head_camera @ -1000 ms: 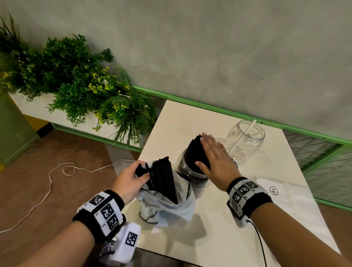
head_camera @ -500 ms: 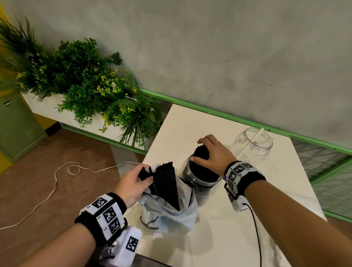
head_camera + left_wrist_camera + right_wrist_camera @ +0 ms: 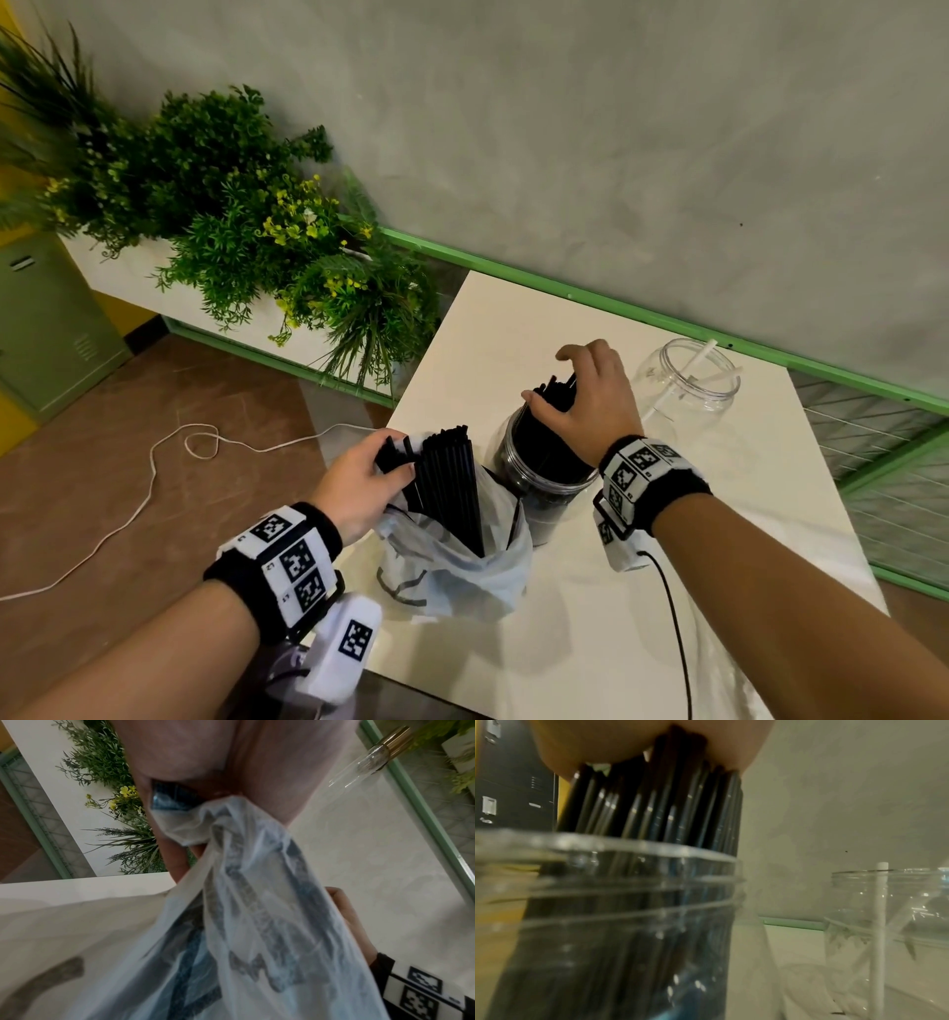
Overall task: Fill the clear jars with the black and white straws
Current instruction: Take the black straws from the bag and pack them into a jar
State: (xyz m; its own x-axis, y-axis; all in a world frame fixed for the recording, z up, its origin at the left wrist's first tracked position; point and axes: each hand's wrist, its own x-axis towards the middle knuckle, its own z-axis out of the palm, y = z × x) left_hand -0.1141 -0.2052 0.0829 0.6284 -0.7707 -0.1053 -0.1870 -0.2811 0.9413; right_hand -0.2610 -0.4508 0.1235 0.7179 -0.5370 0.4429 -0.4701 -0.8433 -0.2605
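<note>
Gripping black straws [image 3: 447, 478] in a thin plastic bag [image 3: 462, 570], the left hand [image 3: 359, 478] curls round the bundle's upper ends, while the right hand [image 3: 585, 401] cups its bent fingers over the straws packed in a clear jar [image 3: 539, 478]. Light, stiff and slick, they look best held in bunches near the top. A second jar [image 3: 688, 390], holding only white straws [image 3: 683, 380], stands just beyond on the pale tabletop [image 3: 719, 514], against a grey wall [image 3: 616, 128] and plants [image 3: 246, 221].
</note>
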